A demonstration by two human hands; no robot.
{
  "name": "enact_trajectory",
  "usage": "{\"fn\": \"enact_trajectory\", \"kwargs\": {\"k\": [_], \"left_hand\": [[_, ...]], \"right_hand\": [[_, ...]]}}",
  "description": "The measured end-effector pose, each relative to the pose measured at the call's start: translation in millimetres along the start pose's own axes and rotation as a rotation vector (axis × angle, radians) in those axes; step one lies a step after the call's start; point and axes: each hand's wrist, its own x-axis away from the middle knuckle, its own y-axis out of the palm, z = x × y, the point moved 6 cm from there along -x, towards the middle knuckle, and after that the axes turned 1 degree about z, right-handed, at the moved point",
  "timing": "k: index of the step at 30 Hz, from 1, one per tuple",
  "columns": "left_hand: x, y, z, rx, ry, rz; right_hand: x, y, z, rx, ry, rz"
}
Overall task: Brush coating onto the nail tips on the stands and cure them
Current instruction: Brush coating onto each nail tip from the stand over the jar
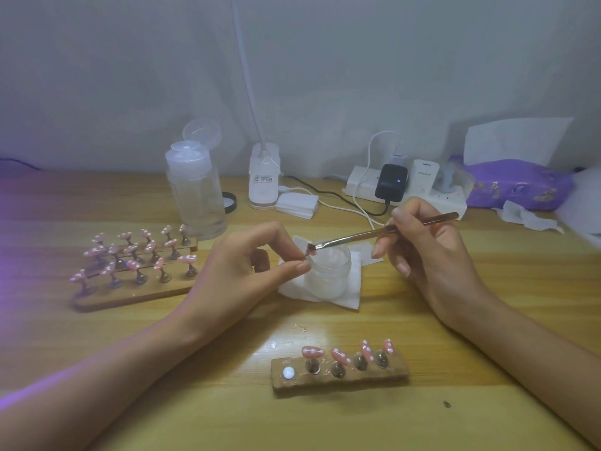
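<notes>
Head view: the left hand (pixel 247 268) pinches a small pink nail tip (pixel 311 252) between thumb and forefinger over a clear glass jar (pixel 328 271). The right hand (pixel 432 255) grips a slim brown brush (pixel 383 232), bristles touching that tip. A wooden stand (pixel 340 374) nearer the person holds four pink tips.

Pink white-dotted nail tips (pixel 341 354) on stands (pixel 338 369)
</notes>
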Motion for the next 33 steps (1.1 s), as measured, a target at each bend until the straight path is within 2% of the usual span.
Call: {"fn": "enact_trajectory", "kwargs": {"k": [5, 11, 23, 29, 33], "left_hand": [[0.7, 1.2, -0.7, -0.037, 0.006, -0.01], [0.5, 1.3, 3.4, -0.033, 0.009, 0.002], [0.6, 1.5, 5.2, -0.075, 0.044, -0.012], [1.5, 1.4, 2.1, -0.048, 0.015, 0.001], [1.7, 0.8, 0.7, -0.04, 0.01, -0.003]], "right_hand": [[-0.7, -5.3, 2.9, 0.035, 0.012, 0.069], [-1.0, -0.9, 1.7, 0.009, -0.002, 0.013], [1.4, -4.1, -1.8, 0.034, -0.039, 0.077], [1.8, -0.7, -2.2, 0.053, -0.035, 0.023], [1.7, -3.4, 0.5, 0.096, -0.021, 0.064]]}}
